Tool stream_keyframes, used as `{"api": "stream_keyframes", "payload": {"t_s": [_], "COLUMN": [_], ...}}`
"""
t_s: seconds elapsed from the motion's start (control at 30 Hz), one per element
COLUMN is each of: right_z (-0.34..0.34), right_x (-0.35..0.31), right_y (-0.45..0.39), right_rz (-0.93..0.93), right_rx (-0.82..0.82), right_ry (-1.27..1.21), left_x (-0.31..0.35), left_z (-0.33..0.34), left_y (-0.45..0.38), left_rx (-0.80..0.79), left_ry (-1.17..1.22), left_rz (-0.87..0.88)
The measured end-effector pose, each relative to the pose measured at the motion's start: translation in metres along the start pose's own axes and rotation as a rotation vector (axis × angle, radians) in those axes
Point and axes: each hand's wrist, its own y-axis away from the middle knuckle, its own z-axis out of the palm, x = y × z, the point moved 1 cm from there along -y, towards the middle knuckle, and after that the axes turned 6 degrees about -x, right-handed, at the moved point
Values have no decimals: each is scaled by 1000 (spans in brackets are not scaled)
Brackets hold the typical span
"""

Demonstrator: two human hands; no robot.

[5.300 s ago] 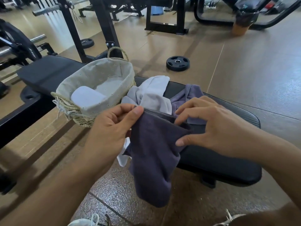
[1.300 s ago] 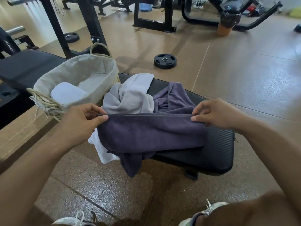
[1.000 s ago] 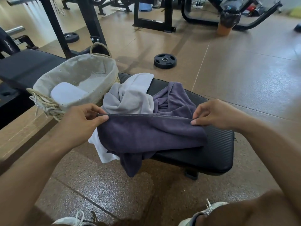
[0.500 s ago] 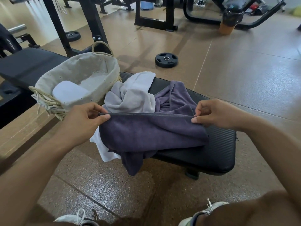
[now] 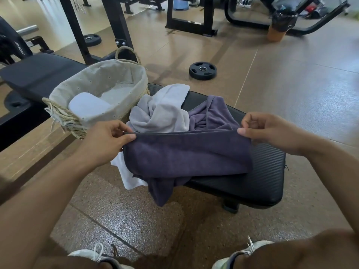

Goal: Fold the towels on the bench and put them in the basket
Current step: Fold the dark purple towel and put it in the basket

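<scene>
Two hands, left hand (image 5: 105, 141) and right hand (image 5: 272, 131), each pinch the purple towel (image 5: 186, 154) taut by its top edge

A bench (image 5: 262, 177) runs from the near right back to the far left. The basket (image 5: 101, 78) stands on it at the left, with a folded towel (image 5: 87, 105) inside. Right of the basket lie two loose towels (image 5: 161, 111) side by side. In front of them a held towel (image 5: 186, 154) stretches between the left hand (image 5: 108, 140) and right hand (image 5: 272, 131), its lower end hanging over the bench's near edge. A weight plate (image 5: 202, 70) lies on the floor behind.
</scene>
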Motion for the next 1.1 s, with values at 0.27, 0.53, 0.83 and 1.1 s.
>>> {"api": "stream_keyframes", "payload": {"t_s": [0.27, 0.53, 0.83, 1.1], "right_z": [-12, -12, -2, 6], "right_x": [11, 18, 14, 23], "right_y": [-6, -8, -27, -54], "right_rz": [25, 164, 99, 129], "right_rx": [83, 99, 261, 304], "right_ry": [-223, -102, 213, 489], "left_x": [5, 5, 14, 12], "left_z": [-4, -8, -8, -9], "left_y": [3, 13, 27, 24], "left_rx": [-91, -119, -95, -65], "left_ry": [72, -1, -161, -124], "left_rz": [68, 83, 95, 21]}}
